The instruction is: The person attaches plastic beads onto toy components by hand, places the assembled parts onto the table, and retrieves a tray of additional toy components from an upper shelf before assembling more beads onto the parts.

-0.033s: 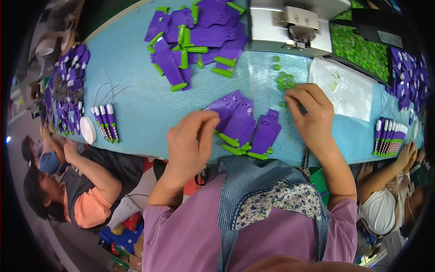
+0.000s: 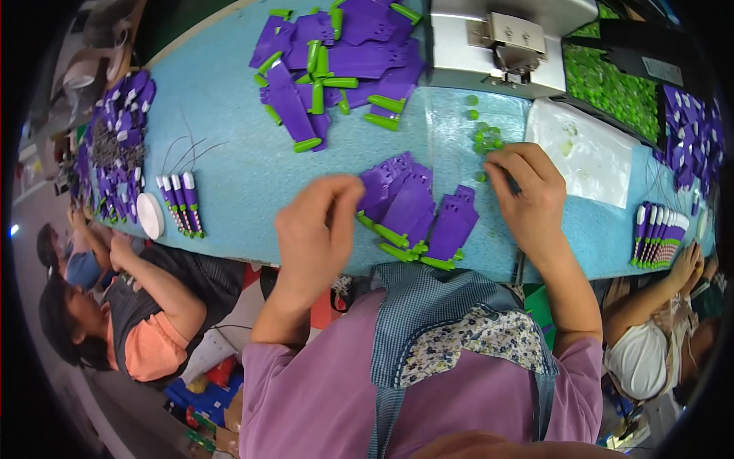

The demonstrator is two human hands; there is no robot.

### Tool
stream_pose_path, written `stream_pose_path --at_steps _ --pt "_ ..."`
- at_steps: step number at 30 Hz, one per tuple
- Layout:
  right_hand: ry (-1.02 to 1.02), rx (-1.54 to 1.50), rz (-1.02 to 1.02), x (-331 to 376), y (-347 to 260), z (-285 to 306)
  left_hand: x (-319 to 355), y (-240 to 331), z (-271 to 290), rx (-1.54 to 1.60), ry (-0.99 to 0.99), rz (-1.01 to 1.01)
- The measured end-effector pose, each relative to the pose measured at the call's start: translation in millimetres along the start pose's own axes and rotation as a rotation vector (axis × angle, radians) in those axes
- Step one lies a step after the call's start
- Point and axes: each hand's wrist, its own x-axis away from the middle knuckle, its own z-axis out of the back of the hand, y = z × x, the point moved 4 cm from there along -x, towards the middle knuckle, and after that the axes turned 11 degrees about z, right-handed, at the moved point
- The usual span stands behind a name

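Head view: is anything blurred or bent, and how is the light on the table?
Head view: left hand is motion-blurred, right hand sharper; the blue table edge bows from fisheye distortion; corners are black; the light is even with soft shadows; mild glare on the metal machine.

Single head-worn fisheye view, looking steeply down from close above the blue counter, forearms entering from the lower edge, straight edges bowing toward the dark rim, neighbouring workers at both sides.
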Motion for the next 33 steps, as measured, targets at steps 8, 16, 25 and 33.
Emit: stream_pose_path --at_steps 8,16,25,33 --pt "0.023 0.013 0.014 -0.7 0.9 -3.7 -59.2 -18.6 23.1 -0.288 0.397 0.17" --pt "0.176 -0.634 -0.352 12.8 6.8 23.7 -35.6 2.5 6.1 0.362 0.32 0.067" --pt "-0.096 -0.391 -0.061 8.6 -26.2 47.0 -2.4 60.3 -80.2 0.822 -0.671 0.379" --pt "0.009 -0.408 0.057 16.7 -31.5 41.8 -0.4 55.3 -87.0 0.925 -0.728 0.485"
